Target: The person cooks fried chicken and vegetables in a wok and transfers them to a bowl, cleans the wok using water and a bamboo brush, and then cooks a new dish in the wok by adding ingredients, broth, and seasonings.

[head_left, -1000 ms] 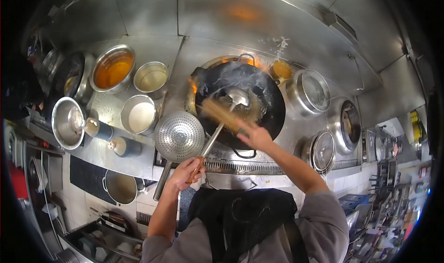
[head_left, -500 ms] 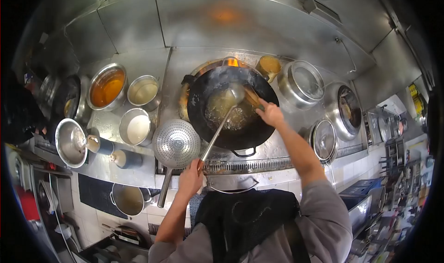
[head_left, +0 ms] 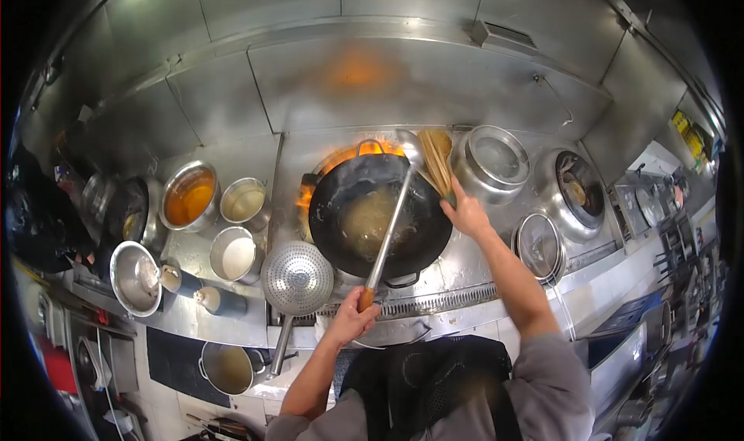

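My left hand (head_left: 355,319) is closed round the wooden grip of a long metal ladle (head_left: 395,220). The ladle's bowl is at the far right rim of a black wok (head_left: 333,201), beside a bamboo brush (head_left: 437,162). That brush is in my right hand (head_left: 466,211), its bristles pointing away from me in front of a small pot of orange-brown content. Cloudy liquid (head_left: 372,222) lies in the bottom of the wok, and flames (head_left: 347,156) show behind and left of it. A perforated strainer (head_left: 297,278) rests left of the wok.
Left are pots of orange liquid (head_left: 190,198), pale liquid (head_left: 244,201) and white content (head_left: 235,254), a steel bowl (head_left: 136,278) and two bottles (head_left: 219,301). Right are a lidded pot (head_left: 496,159), wire strainers (head_left: 539,246) and another wok (head_left: 580,187). A person in black (head_left: 43,212) is far left.
The ladle and brush have moved from inside the wok to its far right rim. More flame shows behind the wok. The view has tilted upward.
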`<state>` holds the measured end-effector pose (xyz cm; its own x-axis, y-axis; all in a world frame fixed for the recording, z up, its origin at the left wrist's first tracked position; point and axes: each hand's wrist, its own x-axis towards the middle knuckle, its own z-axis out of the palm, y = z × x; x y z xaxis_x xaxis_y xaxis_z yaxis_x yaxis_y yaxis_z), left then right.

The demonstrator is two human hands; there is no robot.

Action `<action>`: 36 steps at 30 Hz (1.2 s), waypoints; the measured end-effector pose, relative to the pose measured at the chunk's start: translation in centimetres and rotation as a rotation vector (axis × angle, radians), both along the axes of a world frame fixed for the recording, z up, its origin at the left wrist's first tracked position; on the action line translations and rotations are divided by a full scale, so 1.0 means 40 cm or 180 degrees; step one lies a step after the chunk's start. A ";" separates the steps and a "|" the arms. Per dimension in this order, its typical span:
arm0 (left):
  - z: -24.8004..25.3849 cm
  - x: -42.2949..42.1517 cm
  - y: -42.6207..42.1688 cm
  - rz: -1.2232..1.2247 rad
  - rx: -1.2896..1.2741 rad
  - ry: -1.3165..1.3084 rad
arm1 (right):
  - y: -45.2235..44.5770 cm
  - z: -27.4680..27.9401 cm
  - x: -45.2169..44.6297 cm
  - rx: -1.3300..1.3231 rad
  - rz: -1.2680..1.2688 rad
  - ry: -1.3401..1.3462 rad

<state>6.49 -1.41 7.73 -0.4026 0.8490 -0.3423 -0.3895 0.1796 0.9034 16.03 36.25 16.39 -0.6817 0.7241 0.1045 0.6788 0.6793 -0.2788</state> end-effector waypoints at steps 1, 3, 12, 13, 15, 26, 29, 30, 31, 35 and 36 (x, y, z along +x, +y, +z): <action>0.008 0.009 0.001 0.0026 0.0129 0.0375 | 0.016 0.032 0.038 0.0008 -0.0007 0.0061; -0.054 -0.012 -0.017 0.0438 0.0045 0.1737 | 0.131 0.131 0.136 0.0183 0.0674 -0.1580; -0.019 0.230 0.001 -0.0116 -0.0046 0.1588 | 0.285 0.417 0.384 0.0949 0.1536 -0.0351; -0.093 0.285 0.026 -0.0138 0.0498 0.1653 | 0.360 0.393 0.415 0.1295 0.1775 -0.1460; -0.134 0.394 0.066 -0.0445 0.0577 0.0992 | 0.465 0.312 0.526 0.1195 0.1772 -0.1299; -0.453 0.703 0.298 -0.0774 -0.0110 -0.0731 | 0.113 0.120 0.350 -0.1670 0.1125 -0.0240; -0.369 0.655 0.235 -0.1464 -0.1397 0.0489 | 0.124 0.038 0.203 -0.1950 0.1792 -0.0660; -0.426 0.640 0.239 -0.1658 -0.1269 0.1096 | 0.140 0.010 0.134 -0.1684 0.2607 -0.0747; -0.398 0.598 0.186 -0.1363 -0.1235 0.1264 | 0.156 -0.009 0.049 -0.1297 0.2798 -0.1245; -0.101 0.417 -0.188 0.1933 -0.1780 0.1727 | 0.114 -0.174 -0.254 -0.1731 0.2909 -0.1368; -0.114 0.374 -0.231 0.3007 -0.2000 0.2242 | 0.007 -0.149 -0.258 -0.2383 0.1585 -0.1328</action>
<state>21.46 -10.67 3.15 -0.9960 -0.0757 -0.0476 -0.0818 0.5581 0.8257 5.71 36.55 10.42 -0.8042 0.1261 -0.5809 0.5053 0.6598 -0.5562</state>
